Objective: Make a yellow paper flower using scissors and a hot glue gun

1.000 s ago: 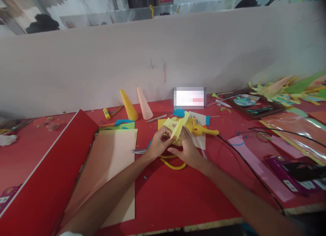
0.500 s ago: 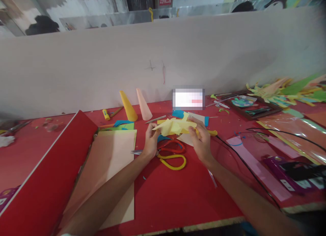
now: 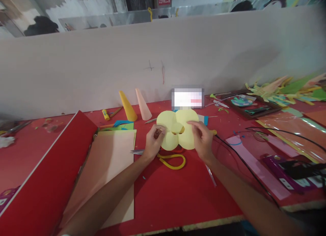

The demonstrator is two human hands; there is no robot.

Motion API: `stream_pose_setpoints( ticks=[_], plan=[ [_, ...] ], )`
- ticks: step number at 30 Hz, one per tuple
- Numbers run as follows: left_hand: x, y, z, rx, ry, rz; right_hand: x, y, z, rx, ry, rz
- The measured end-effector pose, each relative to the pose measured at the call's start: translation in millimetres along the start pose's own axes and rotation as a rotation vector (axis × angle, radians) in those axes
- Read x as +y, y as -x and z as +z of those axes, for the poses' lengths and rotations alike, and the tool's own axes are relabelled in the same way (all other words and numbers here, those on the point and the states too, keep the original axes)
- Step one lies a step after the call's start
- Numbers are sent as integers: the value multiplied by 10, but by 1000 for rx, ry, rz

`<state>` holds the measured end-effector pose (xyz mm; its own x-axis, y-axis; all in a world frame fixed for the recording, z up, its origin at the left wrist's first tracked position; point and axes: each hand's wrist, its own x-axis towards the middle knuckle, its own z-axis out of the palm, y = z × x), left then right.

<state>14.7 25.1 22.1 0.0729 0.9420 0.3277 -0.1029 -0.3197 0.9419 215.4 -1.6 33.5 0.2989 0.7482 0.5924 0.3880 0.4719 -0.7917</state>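
A pale yellow paper flower (image 3: 168, 142) with rounded petals is held up above the table, its face toward me. My left hand (image 3: 153, 142) pinches its left edge between thumb and fingers. At the right edge, my right hand (image 3: 204, 140) pinches a petal the same way. Slits and a small round flap show at the flower's centre. Below it on the red table lie scissors (image 3: 175, 167) with one yellow handle; the other, red handle is mostly hidden behind the paper. The scissors' blades point left, partly behind my left hand.
Stacked paper sheets (image 3: 119, 181) lie at left beside a red folder (image 3: 48, 171). A yellow cone (image 3: 128, 108) and a pink cone (image 3: 144, 106) stand behind. Right are a black cable (image 3: 239, 161), pink paper strip (image 3: 257, 171), purple box (image 3: 282, 171) and dark tray (image 3: 273, 108).
The yellow paper was crumpled and seen nearly edge-on; now it is spread and tilted up as a flower facing me. Both hands still pinch its sides.
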Motion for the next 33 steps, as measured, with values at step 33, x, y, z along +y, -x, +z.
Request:
stream_pose_setpoints(
  ticks=[33],
  plan=[
    [-100, -55, -86, -94, 313, -247, 344, -53, -38, -138, -251, 159]
  ],
)
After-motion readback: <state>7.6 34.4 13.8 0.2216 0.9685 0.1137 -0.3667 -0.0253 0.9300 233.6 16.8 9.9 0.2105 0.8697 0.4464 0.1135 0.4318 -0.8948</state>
